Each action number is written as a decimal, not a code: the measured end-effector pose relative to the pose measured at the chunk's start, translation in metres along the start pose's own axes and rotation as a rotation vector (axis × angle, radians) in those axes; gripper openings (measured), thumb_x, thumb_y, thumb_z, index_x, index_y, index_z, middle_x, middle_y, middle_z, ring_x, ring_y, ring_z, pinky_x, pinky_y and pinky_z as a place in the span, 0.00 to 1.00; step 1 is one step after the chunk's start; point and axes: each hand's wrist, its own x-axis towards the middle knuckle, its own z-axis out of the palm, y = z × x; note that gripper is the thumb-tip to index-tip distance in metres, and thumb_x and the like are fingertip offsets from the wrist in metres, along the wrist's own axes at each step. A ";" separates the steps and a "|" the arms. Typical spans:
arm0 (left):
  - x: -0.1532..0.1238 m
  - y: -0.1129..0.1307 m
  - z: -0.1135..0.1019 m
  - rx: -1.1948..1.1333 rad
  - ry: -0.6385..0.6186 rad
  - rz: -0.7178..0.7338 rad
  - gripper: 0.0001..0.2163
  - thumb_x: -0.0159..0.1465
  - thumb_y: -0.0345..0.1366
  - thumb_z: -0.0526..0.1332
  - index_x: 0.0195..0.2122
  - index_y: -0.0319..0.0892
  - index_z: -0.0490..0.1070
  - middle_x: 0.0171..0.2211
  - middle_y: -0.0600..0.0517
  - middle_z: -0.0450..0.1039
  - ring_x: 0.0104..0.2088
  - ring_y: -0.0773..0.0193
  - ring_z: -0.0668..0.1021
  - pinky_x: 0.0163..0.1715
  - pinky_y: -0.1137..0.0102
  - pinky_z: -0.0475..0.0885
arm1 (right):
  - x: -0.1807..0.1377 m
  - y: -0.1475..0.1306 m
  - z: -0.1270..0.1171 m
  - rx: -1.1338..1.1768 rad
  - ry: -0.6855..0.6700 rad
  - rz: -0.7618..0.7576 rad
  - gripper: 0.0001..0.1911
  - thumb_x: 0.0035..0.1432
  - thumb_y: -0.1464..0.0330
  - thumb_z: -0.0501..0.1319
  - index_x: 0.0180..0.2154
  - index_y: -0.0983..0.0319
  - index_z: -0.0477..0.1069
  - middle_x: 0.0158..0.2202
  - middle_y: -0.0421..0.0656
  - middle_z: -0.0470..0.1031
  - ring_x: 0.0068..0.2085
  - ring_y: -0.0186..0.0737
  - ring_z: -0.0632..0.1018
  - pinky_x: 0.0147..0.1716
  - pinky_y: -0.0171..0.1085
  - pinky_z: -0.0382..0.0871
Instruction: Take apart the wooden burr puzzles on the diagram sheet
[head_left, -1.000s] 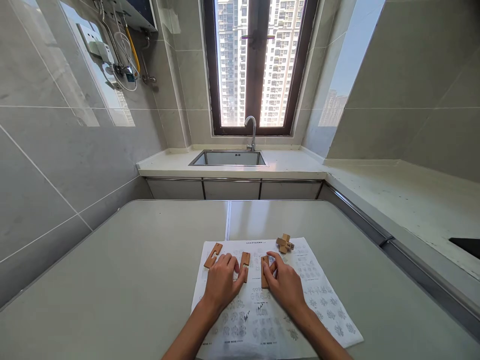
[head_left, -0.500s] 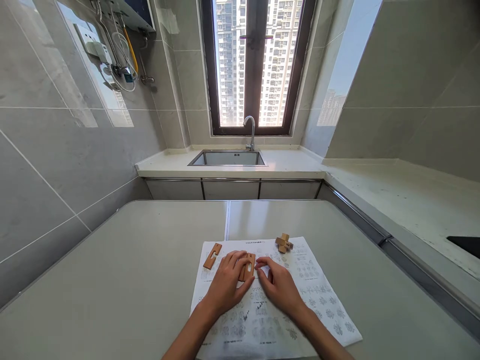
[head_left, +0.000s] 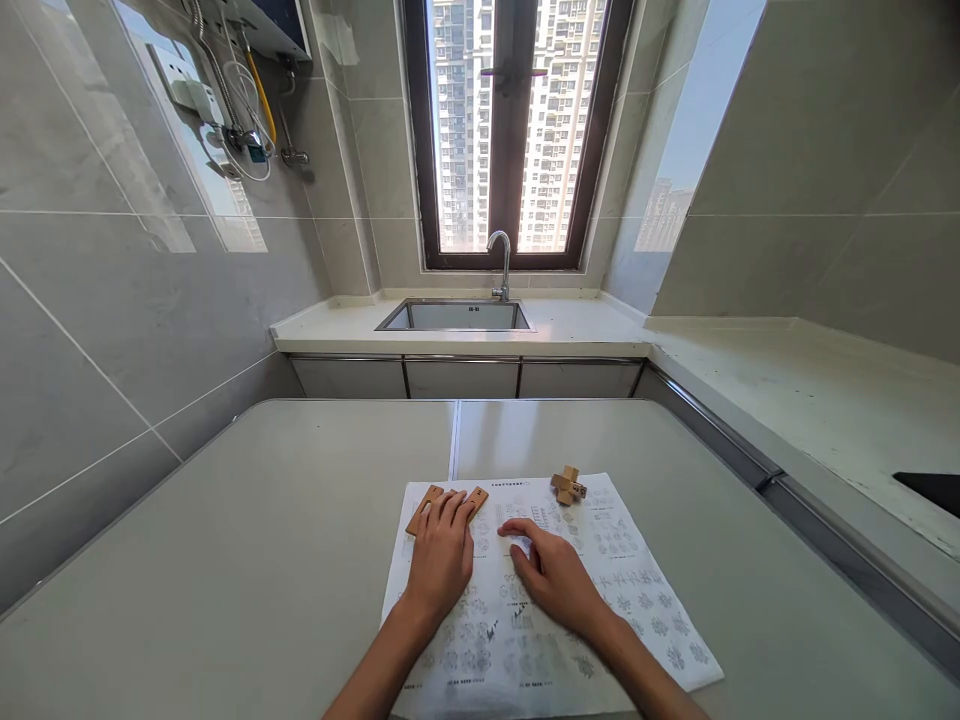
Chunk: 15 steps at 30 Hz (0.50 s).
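Note:
My left hand (head_left: 441, 560) lies over flat brown wooden puzzle pieces on the printed sheet, its fingers close together across them. One notched piece (head_left: 420, 516) shows at the left of the fingers, and the end of another wooden piece (head_left: 478, 498) sticks out at their right. The fingers hide the middle of these pieces. My right hand (head_left: 551, 575) rests over the sheet with nothing in it, index finger stretched out to the left and thumb apart below. Beyond it stands a cross-shaped wooden block puzzle (head_left: 568, 486) at the sheet's upper right.
The white printed sheet (head_left: 637, 640), with drawings and check marks, lies on a pale table (head_left: 225, 560). Past the table are a counter with a sink (head_left: 454, 318), a tap (head_left: 504, 265) and a window. Another counter (head_left: 810, 390) runs along the right.
My left hand has moved left and away from me, and the wooden pieces under it shifted from the middle toward the left piece. My right hand stays nearly in place.

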 end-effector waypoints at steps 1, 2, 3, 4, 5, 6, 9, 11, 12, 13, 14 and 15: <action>0.000 -0.001 0.001 0.006 0.008 -0.011 0.21 0.67 0.24 0.54 0.59 0.47 0.71 0.61 0.47 0.73 0.63 0.47 0.70 0.63 0.48 0.64 | 0.000 0.000 0.000 0.000 -0.001 0.004 0.16 0.68 0.64 0.54 0.52 0.58 0.73 0.33 0.40 0.80 0.26 0.40 0.73 0.34 0.39 0.68; -0.001 -0.002 0.002 0.010 0.014 -0.024 0.23 0.66 0.23 0.54 0.60 0.47 0.70 0.61 0.47 0.72 0.64 0.47 0.70 0.62 0.49 0.65 | 0.000 -0.001 0.000 0.000 0.000 0.007 0.15 0.68 0.64 0.53 0.52 0.58 0.73 0.32 0.40 0.79 0.26 0.40 0.73 0.34 0.39 0.68; -0.001 -0.003 0.003 0.013 0.017 -0.037 0.25 0.65 0.22 0.53 0.61 0.48 0.69 0.61 0.47 0.72 0.64 0.47 0.70 0.62 0.49 0.65 | 0.000 -0.001 -0.001 0.000 0.001 0.008 0.15 0.68 0.64 0.53 0.52 0.58 0.73 0.31 0.40 0.79 0.26 0.40 0.73 0.34 0.39 0.68; -0.001 -0.004 0.003 0.014 0.019 -0.051 0.27 0.65 0.21 0.53 0.63 0.47 0.67 0.61 0.47 0.72 0.63 0.48 0.69 0.62 0.49 0.65 | 0.000 -0.001 -0.001 -0.001 0.001 0.009 0.15 0.68 0.64 0.53 0.52 0.58 0.73 0.32 0.39 0.79 0.26 0.40 0.73 0.34 0.39 0.68; -0.001 -0.005 0.003 0.014 0.022 -0.065 0.29 0.64 0.20 0.52 0.64 0.47 0.66 0.61 0.46 0.72 0.63 0.48 0.69 0.62 0.49 0.66 | 0.000 -0.002 -0.001 -0.001 0.001 0.010 0.15 0.68 0.64 0.53 0.52 0.58 0.73 0.32 0.39 0.79 0.26 0.39 0.73 0.34 0.39 0.68; -0.001 -0.006 0.003 0.010 0.024 -0.074 0.30 0.63 0.19 0.51 0.65 0.46 0.64 0.61 0.46 0.72 0.63 0.48 0.70 0.61 0.49 0.66 | 0.000 -0.002 -0.001 -0.003 0.001 0.010 0.15 0.68 0.64 0.53 0.52 0.58 0.73 0.32 0.40 0.79 0.26 0.39 0.73 0.34 0.39 0.68; 0.000 -0.004 0.002 -0.039 0.025 -0.042 0.29 0.64 0.19 0.50 0.66 0.45 0.62 0.61 0.45 0.70 0.63 0.49 0.69 0.62 0.48 0.67 | 0.001 -0.002 -0.002 -0.006 -0.005 0.009 0.15 0.68 0.65 0.53 0.52 0.58 0.73 0.34 0.40 0.80 0.26 0.39 0.73 0.34 0.39 0.68; 0.001 -0.001 -0.001 -0.089 0.010 0.022 0.26 0.66 0.21 0.52 0.65 0.45 0.62 0.62 0.45 0.69 0.64 0.49 0.69 0.63 0.48 0.66 | 0.001 -0.001 -0.002 -0.003 -0.007 0.009 0.15 0.68 0.65 0.53 0.52 0.57 0.73 0.35 0.40 0.81 0.26 0.39 0.73 0.34 0.39 0.68; 0.001 0.002 -0.002 -0.115 -0.006 0.059 0.25 0.67 0.23 0.52 0.64 0.45 0.63 0.63 0.45 0.69 0.65 0.49 0.69 0.63 0.48 0.67 | 0.001 0.000 -0.001 -0.001 -0.007 0.007 0.15 0.69 0.65 0.53 0.52 0.57 0.73 0.35 0.40 0.81 0.27 0.40 0.73 0.34 0.38 0.68; 0.001 0.005 -0.004 -0.141 -0.027 0.095 0.24 0.68 0.24 0.53 0.64 0.45 0.63 0.63 0.44 0.69 0.65 0.49 0.69 0.63 0.48 0.67 | 0.001 0.000 -0.001 0.001 -0.005 0.004 0.15 0.69 0.65 0.53 0.52 0.57 0.73 0.35 0.40 0.80 0.27 0.40 0.74 0.34 0.38 0.68; 0.001 0.008 -0.006 -0.170 -0.054 0.129 0.23 0.68 0.24 0.54 0.63 0.46 0.64 0.62 0.45 0.69 0.65 0.49 0.69 0.63 0.48 0.68 | 0.001 0.001 -0.001 0.002 -0.001 -0.001 0.15 0.69 0.65 0.53 0.52 0.57 0.73 0.35 0.40 0.80 0.27 0.40 0.74 0.34 0.39 0.69; 0.001 0.012 -0.008 -0.204 -0.086 0.162 0.22 0.69 0.25 0.54 0.63 0.46 0.64 0.62 0.45 0.69 0.64 0.50 0.70 0.63 0.49 0.68 | 0.001 0.001 0.000 0.004 0.001 -0.009 0.15 0.69 0.65 0.53 0.52 0.57 0.73 0.35 0.40 0.80 0.27 0.40 0.74 0.35 0.39 0.69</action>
